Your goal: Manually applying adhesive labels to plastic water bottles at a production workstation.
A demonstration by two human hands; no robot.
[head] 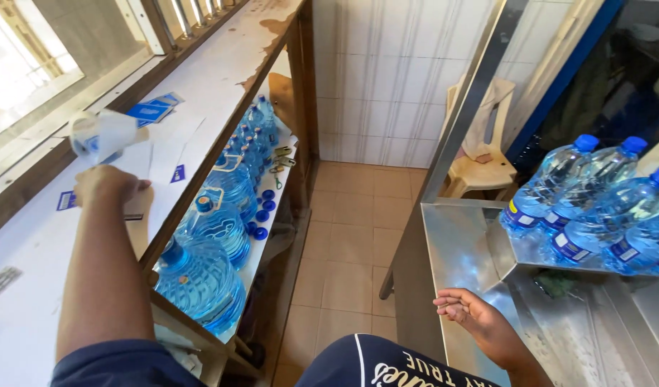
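On the white table (222, 64) at the left, the left hand (109, 185) had its grip closed around a blurred roll of labels (100, 135), above large blue water bottles (215, 222). The right hand (469, 312) rested open and empty on the steel tray (458, 244); small bottles (594, 208) lay further right.

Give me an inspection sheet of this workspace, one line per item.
Surface: white shelf top with worn, stained patches; steel bench on the right.
Job's things: clear plastic roll raised in the left hand over the shelf top.
Clutter: blue labels on the shelf top; large water jugs, small bottles and loose blue caps on the lower shelf.
Grippers: right hand empty, resting at the bench edge.
Cables: nothing seen.
Surroundings: bottled water pack on the bench, plastic chair, tiled floor.
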